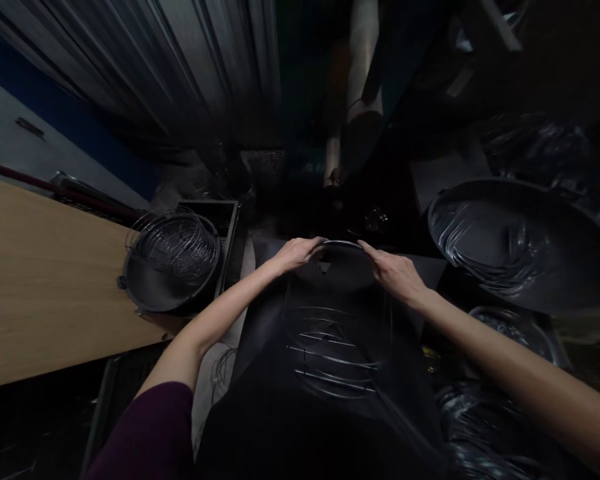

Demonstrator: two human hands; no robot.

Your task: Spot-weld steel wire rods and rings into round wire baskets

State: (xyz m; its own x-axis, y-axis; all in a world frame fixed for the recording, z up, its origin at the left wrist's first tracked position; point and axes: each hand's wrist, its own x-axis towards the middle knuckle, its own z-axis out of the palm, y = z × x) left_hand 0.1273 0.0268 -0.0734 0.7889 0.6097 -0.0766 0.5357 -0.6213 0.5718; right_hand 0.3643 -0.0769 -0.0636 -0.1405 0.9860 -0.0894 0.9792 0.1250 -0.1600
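One metal ring sits at the far end of one wire cage. Two hands clamp it: the left hand curls its fingers over the left edge, the right hand over the right. Left of the cage stands one black tub of wire hoops, and right of it one plastic-wrapped basin.

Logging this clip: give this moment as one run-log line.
left hand: grips round dark metal disc, left rim | right hand: grips right rim | nearer side: silver wire-ring frame
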